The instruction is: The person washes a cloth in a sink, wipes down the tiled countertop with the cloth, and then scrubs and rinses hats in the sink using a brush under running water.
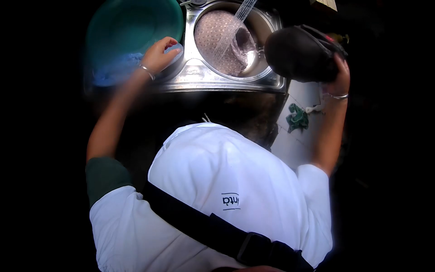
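Note:
My right hand point(340, 77) grips a dark, rounded cap point(294, 53) by its edge, raised beside the right rim of the sink. A small red patch shows near its far side. My left hand point(157, 58) is at the near right rim of a green basin point(136, 20), with thumb and fingers curled around a pale blue, rounded thing point(178, 51); its kind I cannot make out. In the round steel sink point(262, 34) lies a bunched pinkish-brown spotted cloth point(215, 36). Streaks of water point(245, 10) run down onto it from above.
Blue cloth point(115, 68) lies at the basin's near side. The steel counter point(192, 72) surrounds the sink. Below on the right, a green rag point(297, 118) and a white-handled thing point(313, 109) lie on pale tiles. A yellow pump top point(339, 37) shows behind the cap.

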{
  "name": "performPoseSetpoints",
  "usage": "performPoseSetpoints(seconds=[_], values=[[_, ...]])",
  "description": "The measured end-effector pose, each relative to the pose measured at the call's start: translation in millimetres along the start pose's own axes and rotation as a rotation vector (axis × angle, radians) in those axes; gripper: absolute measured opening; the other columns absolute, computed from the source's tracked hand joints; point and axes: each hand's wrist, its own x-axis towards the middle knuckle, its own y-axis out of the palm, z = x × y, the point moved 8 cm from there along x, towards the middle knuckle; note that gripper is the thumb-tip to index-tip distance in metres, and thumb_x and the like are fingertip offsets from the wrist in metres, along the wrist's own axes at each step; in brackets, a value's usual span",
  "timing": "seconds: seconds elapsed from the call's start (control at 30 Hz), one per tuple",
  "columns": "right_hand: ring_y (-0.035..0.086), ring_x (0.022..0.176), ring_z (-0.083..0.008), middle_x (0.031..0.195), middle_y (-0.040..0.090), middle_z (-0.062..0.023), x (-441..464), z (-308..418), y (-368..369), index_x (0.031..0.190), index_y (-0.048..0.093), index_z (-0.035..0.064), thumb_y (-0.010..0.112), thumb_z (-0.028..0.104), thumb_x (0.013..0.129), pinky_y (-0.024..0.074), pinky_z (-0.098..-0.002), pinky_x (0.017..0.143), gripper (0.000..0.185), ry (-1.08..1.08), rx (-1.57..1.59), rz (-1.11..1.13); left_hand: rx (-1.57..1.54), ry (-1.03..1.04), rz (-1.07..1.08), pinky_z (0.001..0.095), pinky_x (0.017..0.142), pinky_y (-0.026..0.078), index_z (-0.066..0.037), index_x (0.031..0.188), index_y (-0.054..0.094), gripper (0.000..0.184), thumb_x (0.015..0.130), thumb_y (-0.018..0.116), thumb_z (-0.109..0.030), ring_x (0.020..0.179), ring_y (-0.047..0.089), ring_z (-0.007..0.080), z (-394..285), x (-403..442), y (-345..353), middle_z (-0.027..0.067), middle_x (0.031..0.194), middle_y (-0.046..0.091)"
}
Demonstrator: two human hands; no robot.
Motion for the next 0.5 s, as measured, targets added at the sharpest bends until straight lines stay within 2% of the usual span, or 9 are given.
performPoseSetpoints(seconds=[0.13,0.2,0.23,0.27,0.3,0.33,0.37,0.43,0.5], values=[[0.055,0.103,-0.0222,0.113,0.056,-0.0156,-41.7,33.1,-99.6,0.112,0.052,-0.0057,0.050,0.007,0.086,0.0410,-0.0317,0.092,0.029,-0.118,-0.122,-0.355,0.312,0.038,0.051,0.0354,0.089,0.042,-0.002,0.109,0.055,0.045,0.076,0.065,-0.030,0.105,0.053,0.0280,-7.9,-36.8,-23.5,0.0151,0.110,0.057],[0.054,0.104,-0.0225,0.112,0.056,-0.0168,-67.9,49.2,-154.5,0.110,0.053,-0.0087,0.050,0.008,0.086,0.0405,-0.0306,0.093,0.030,-0.202,-0.436,-0.459,0.498,0.059,0.093,0.0365,0.086,0.043,-0.003,0.109,0.056,0.040,0.078,0.064,-0.027,0.102,0.055,0.0287,0.4,-54.5,-28.2,0.0153,0.108,0.059],[0.055,0.102,-0.0241,0.111,0.056,-0.0175,-85.2,51.3,-177.0,0.110,0.052,-0.0092,0.053,0.011,0.085,0.0425,-0.0309,0.090,0.033,-0.166,-0.338,-0.578,0.593,0.063,0.112,0.0371,0.084,0.044,-0.004,0.108,0.056,0.038,0.079,0.064,-0.026,0.100,0.056,0.0290,4.3,-61.6,-30.6,0.0154,0.107,0.059],[0.056,0.099,-0.0251,0.109,0.056,-0.0178,-105.3,55.9,-174.5,0.110,0.052,-0.0091,0.056,0.013,0.083,0.0444,-0.0313,0.087,0.036,-0.112,-0.434,-0.728,0.627,-0.007,0.182,0.0377,0.082,0.044,-0.005,0.107,0.057,0.034,0.079,0.063,-0.024,0.096,0.057,0.0299,9.4,-63.8,-31.2,0.0157,0.102,0.060],[0.057,0.095,-0.0257,0.107,0.058,-0.0177,-118.0,60.3,-185.7,0.109,0.053,-0.0089,0.058,0.015,0.082,0.0452,-0.0310,0.084,0.036,-0.126,-0.575,-0.730,0.656,-0.079,0.252,0.0383,0.079,0.045,-0.006,0.105,0.058,0.031,0.079,0.062,-0.022,0.092,0.058,0.0308,12.1,-64.1,-30.8,0.0160,0.098,0.062],[0.058,0.093,-0.0259,0.106,0.058,-0.0192,-129.3,64.2,-219.5,0.108,0.053,-0.0110,0.059,0.017,0.081,0.0453,-0.0315,0.082,0.039,-0.178,-0.893,-0.727,0.682,-0.151,0.321,0.0390,0.077,0.045,-0.007,0.104,0.059,0.028,0.080,0.061,-0.020,0.088,0.059,0.0317,17.9,-67.5,-30.7,0.0163,0.093,0.063],[0.058,0.092,-0.0257,0.106,0.058,-0.0213,-146.1,66.4,-228.7,0.107,0.053,-0.0129,0.061,0.021,0.080,0.0448,-0.0316,0.082,0.045,-0.145,-1.093,-0.855,0.671,-0.066,0.206,0.0409,0.071,0.045,-0.006,0.098,0.061,0.019,0.081,0.057,-0.012,0.079,0.059,0.0339,16.2,-69.5,-35.2,0.0171,0.082,0.063],[0.056,0.096,-0.0304,0.109,0.057,-0.0245,-169.7,47.0,-270.2,0.109,0.052,-0.0123,0.062,0.028,0.078,0.0429,-0.0342,0.086,0.052,-0.082,-1.268,-0.937,0.696,-0.041,0.143,0.0405,0.071,0.046,-0.006,0.097,0.061,0.018,0.081,0.057,-0.011,0.079,0.059,0.0339,11.7,-69.0,-49.5,0.0174,0.083,0.063],[0.053,0.102,-0.0333,0.112,0.054,-0.0247,-188.8,-0.3,-310.5,0.112,0.051,-0.0102,0.063,0.031,0.076,0.0410,-0.0364,0.089,0.056,0.156,-1.402,-0.913,0.652,-0.088,0.091,0.0397,0.070,0.047,-0.004,0.097,0.061,0.018,0.080,0.056,-0.009,0.078,0.060,0.0333,-6.4,-66.1,-68.8,0.0173,0.084,0.063]])
